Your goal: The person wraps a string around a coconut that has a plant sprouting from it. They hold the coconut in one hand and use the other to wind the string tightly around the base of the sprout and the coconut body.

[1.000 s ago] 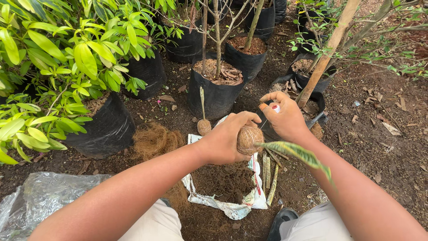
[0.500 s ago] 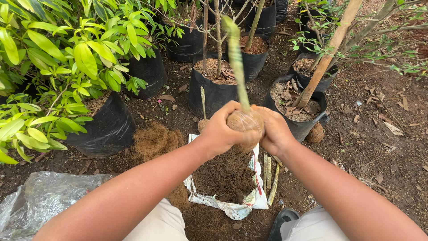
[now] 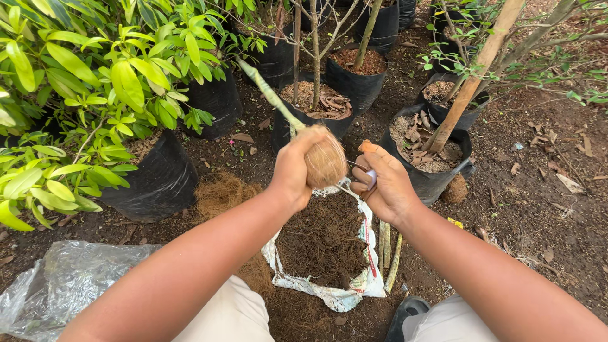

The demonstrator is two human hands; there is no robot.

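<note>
Left hand (image 3: 292,170) fingers clamp a fibre-wrapped root ball (image 3: 325,163) above the open soil sack (image 3: 329,292).
The crumbly ball likely needs cupping; right hand (image 3: 387,189) fingers close on a small blade (image 3: 370,178).

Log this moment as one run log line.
left hand: grips fibre-wrapped root ball, cutting tilted | right hand: holds thin string | below: open soil sack
</note>
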